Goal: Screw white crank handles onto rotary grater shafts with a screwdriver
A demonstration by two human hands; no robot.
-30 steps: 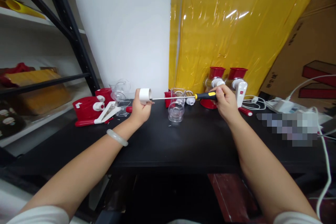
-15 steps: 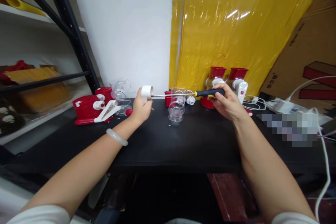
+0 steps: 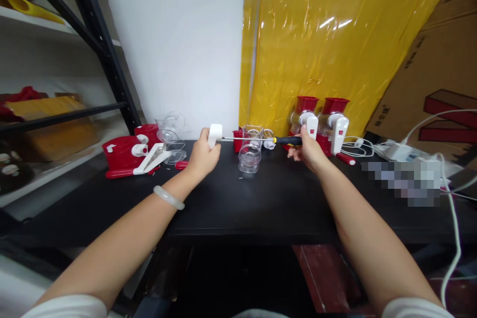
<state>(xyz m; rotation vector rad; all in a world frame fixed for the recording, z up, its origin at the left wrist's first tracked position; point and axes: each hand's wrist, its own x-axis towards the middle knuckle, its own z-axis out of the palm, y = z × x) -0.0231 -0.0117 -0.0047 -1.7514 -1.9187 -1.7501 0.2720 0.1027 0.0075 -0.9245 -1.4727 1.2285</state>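
My left hand (image 3: 204, 155) is closed on a small white plastic part (image 3: 215, 135), held up above the table. A screwdriver (image 3: 288, 141) with a black and yellow handle lies level in the grip of my right hand (image 3: 310, 151). Its long metal shaft points left, and the tip meets the right side of the white part; whether it sits in a screw is too small to see. Behind and below the shaft, a clear plastic housing (image 3: 249, 161) stands on the black table (image 3: 246, 208). A red plastic piece (image 3: 238, 141) is just behind that housing.
At left are a red base (image 3: 121, 155) with a white arm and clear plastic pieces (image 3: 172, 134). Two red-and-white hand-crank graters (image 3: 337, 121) stand at right. White cables (image 3: 452, 218) and a power adapter (image 3: 398, 151) lie farther right. A black-framed shelf (image 3: 112, 69) borders the left.
The white part has turned in my left hand, its round opening no longer facing me, and moved slightly right. My right hand and the screwdriver have shifted left and a little lower.
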